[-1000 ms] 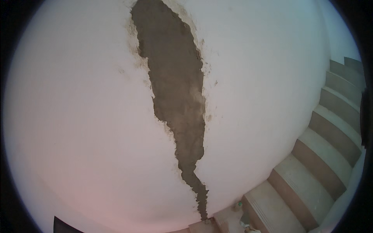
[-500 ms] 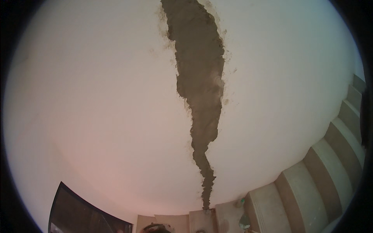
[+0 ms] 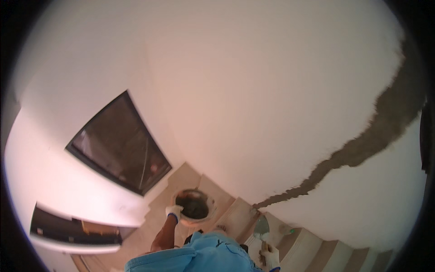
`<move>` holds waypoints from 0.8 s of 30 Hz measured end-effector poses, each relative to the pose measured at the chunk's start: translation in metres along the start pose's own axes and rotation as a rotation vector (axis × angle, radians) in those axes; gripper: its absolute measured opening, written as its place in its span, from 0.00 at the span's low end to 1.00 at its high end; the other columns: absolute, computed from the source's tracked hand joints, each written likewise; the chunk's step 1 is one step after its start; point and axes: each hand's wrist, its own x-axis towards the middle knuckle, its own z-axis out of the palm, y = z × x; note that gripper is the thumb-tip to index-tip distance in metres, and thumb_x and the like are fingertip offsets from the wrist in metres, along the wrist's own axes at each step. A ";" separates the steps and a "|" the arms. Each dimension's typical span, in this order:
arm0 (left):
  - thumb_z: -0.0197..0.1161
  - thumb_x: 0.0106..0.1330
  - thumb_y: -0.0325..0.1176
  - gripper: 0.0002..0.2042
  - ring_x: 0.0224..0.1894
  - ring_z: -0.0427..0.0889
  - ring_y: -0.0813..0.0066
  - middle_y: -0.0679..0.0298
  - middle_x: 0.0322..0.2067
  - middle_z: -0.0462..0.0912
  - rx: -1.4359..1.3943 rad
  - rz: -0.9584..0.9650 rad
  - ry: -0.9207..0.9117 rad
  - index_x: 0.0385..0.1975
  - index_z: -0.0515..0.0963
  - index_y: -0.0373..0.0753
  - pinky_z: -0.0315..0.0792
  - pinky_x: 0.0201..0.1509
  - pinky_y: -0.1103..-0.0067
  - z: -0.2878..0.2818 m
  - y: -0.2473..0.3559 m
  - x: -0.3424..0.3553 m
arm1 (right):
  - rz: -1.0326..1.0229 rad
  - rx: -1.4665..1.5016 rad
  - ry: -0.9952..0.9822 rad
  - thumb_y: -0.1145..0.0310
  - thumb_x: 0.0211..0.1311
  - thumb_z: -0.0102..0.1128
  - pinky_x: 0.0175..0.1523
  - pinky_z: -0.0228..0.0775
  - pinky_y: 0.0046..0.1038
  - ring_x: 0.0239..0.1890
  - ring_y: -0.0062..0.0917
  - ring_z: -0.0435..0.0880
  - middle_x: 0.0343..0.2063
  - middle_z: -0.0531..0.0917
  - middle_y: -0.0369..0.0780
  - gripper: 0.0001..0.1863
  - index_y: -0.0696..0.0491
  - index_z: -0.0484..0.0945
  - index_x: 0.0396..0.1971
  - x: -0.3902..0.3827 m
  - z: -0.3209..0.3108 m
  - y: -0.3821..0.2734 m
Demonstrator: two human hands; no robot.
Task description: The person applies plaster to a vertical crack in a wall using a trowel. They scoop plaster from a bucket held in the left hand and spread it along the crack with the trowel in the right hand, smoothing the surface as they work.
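Observation:
My left hand (image 3: pixel 174 211), in a white glove with a blue cuff, is closed over the near left rim of a round bucket (image 3: pixel 197 222). Dark grey material shows inside the bucket, which stands on the landing. At the lower right, my gloved right hand (image 3: pixel 272 257) is wrapped round the handle of a trowel (image 3: pixel 261 227). The trowel's greyish blade points up and away from me, above the stair steps. A rough strip of grey mortar (image 3: pixel 358 147) runs down the white wall, narrowing towards the steps.
Concrete stairs (image 3: pixel 294 249) run along the wall's foot to the right. A small item with a green part (image 3: pixel 287 230) lies on a step. Dark-framed windows (image 3: pixel 120 145) are set in the left wall. My blue clothing (image 3: pixel 199 256) fills the bottom centre.
My view has swung left and down, so the mortar strip has shifted to the right. Both hands, the trowel blade and the whole bucket have come into sight.

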 end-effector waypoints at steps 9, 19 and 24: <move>0.74 0.55 0.22 0.07 0.21 0.84 0.62 0.55 0.25 0.85 -0.485 -0.281 0.235 0.32 0.86 0.26 0.79 0.22 0.65 -0.019 0.025 -0.076 | 0.042 -0.173 -0.345 0.71 0.69 0.61 0.24 0.73 0.28 0.20 0.25 0.81 0.28 0.82 0.39 0.16 0.60 0.79 0.53 0.059 0.035 -0.069; 0.74 0.57 0.24 0.05 0.17 0.81 0.62 0.56 0.24 0.84 -0.661 -0.274 0.334 0.30 0.86 0.30 0.75 0.18 0.67 -0.029 -0.010 -0.103 | -0.117 -0.129 -0.637 0.77 0.57 0.55 0.32 0.82 0.33 0.27 0.29 0.84 0.35 0.82 0.45 0.23 0.62 0.75 0.55 0.082 0.063 -0.130; 0.74 0.58 0.24 0.07 0.19 0.81 0.64 0.59 0.25 0.83 -0.724 -0.260 0.375 0.34 0.85 0.30 0.70 0.18 0.69 -0.045 0.022 -0.155 | -0.230 -0.074 -0.709 0.79 0.59 0.59 0.31 0.78 0.30 0.27 0.26 0.83 0.35 0.83 0.43 0.24 0.61 0.74 0.58 0.064 0.072 -0.169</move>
